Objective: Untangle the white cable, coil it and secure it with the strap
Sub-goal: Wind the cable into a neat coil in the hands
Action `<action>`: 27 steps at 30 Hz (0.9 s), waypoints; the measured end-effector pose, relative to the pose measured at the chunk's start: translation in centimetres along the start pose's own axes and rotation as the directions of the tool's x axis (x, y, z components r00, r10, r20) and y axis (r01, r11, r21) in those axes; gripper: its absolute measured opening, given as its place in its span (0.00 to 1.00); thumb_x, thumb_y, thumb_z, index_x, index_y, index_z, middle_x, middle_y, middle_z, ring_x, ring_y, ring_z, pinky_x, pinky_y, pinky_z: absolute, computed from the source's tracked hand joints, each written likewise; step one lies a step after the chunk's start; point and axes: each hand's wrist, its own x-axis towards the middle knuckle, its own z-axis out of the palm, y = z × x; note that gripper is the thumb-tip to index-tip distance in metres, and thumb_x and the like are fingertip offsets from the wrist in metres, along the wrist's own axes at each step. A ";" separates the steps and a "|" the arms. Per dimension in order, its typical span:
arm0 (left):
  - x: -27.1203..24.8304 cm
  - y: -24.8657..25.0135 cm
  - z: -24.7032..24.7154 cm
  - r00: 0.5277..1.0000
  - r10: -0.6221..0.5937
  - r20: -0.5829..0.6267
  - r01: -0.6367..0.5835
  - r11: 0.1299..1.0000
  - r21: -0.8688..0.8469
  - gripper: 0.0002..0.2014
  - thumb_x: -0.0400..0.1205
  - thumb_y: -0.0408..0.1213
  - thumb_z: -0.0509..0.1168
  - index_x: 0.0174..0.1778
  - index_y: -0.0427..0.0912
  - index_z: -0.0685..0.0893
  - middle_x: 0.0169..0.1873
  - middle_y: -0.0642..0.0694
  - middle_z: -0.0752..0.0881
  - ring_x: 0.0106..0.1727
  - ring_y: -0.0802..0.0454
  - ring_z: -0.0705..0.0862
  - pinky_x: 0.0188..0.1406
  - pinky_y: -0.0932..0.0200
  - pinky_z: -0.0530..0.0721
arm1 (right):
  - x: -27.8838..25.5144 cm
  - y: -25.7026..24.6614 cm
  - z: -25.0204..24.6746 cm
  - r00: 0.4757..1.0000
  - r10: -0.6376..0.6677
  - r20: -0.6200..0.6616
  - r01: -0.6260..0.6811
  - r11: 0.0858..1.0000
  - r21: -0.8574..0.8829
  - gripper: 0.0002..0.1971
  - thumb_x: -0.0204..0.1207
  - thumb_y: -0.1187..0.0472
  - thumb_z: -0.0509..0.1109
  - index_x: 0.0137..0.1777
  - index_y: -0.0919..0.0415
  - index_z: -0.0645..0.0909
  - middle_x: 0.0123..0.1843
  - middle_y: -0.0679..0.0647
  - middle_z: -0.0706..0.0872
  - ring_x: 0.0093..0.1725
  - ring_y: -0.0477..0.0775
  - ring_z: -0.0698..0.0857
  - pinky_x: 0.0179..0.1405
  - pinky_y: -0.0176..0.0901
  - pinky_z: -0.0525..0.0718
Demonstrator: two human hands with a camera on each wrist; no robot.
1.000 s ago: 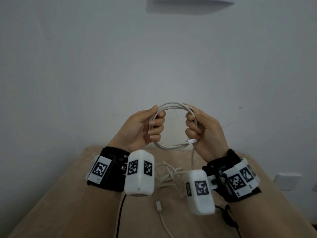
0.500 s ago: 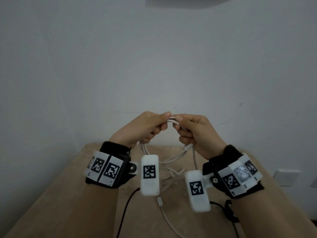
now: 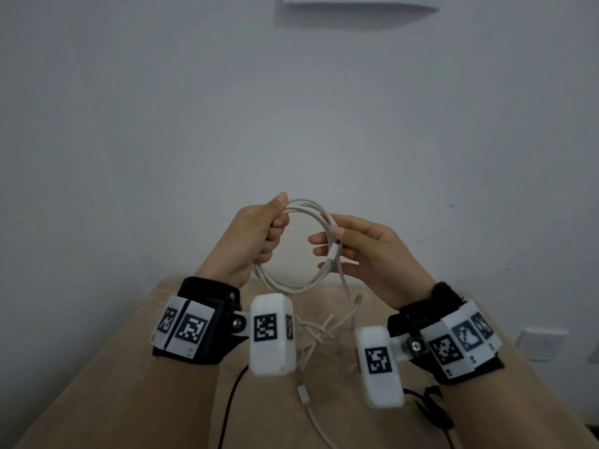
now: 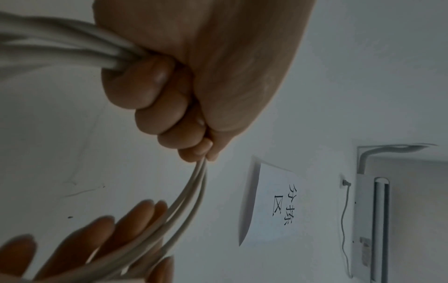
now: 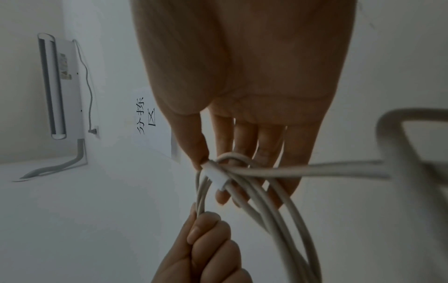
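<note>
The white cable (image 3: 301,283) is held up in front of the wall as a round coil of several loops. My left hand (image 3: 275,228) grips the coil's left side in a closed fist, seen close in the left wrist view (image 4: 169,107) with the loops (image 4: 189,201) coming out of both ends. My right hand (image 3: 327,236) holds the coil's right side, thumb pinching the white connector plug (image 5: 215,178) and loops against nearly straight fingers. From there a loose length drops to a tangle (image 3: 324,332) on the table. The other plug (image 3: 303,395) lies on the table. A black strap-like piece (image 3: 431,406) lies under my right wrist.
The tan table (image 3: 129,367) stands against a white wall. A wall socket (image 3: 541,343) is low on the right and a paper sign (image 3: 356,1) hangs above. Thin black leads run from both wrist cameras over the table.
Half a second ago both hands pinched the cable close together at the top. They have since moved apart and the coil is spread round again, with the right fingers straightened.
</note>
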 end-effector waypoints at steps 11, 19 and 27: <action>0.2 0.0 -0.7 0.998 -0.042 -0.056 0.031 0.981 -0.190 0.22 0.87 0.50 0.55 0.27 0.48 0.64 0.18 0.57 0.59 0.16 0.62 0.53 0.12 0.68 0.50 | -0.1 0.0 0.4 0.998 0.040 0.039 -0.041 0.999 0.005 0.19 0.84 0.54 0.58 0.65 0.66 0.80 0.55 0.63 0.90 0.52 0.60 0.88 0.49 0.57 0.88; 0.3 0.2 -0.9 0.994 -0.068 -0.090 0.040 0.957 -0.289 0.21 0.87 0.50 0.56 0.28 0.47 0.65 0.17 0.57 0.58 0.15 0.62 0.53 0.11 0.69 0.51 | 0.1 0.5 0.9 0.998 0.041 0.041 -0.041 0.999 0.018 0.13 0.82 0.67 0.61 0.64 0.65 0.81 0.55 0.65 0.89 0.46 0.54 0.85 0.26 0.38 0.78; -0.2 0.9 -0.8 0.995 -0.021 -0.093 0.001 0.978 -0.206 0.22 0.87 0.50 0.56 0.27 0.47 0.65 0.17 0.57 0.59 0.16 0.62 0.53 0.12 0.67 0.50 | 0.0 -0.2 0.1 0.998 -0.061 -0.023 0.057 0.985 -0.163 0.19 0.65 0.62 0.79 0.58 0.54 0.86 0.57 0.55 0.90 0.43 0.55 0.76 0.20 0.32 0.66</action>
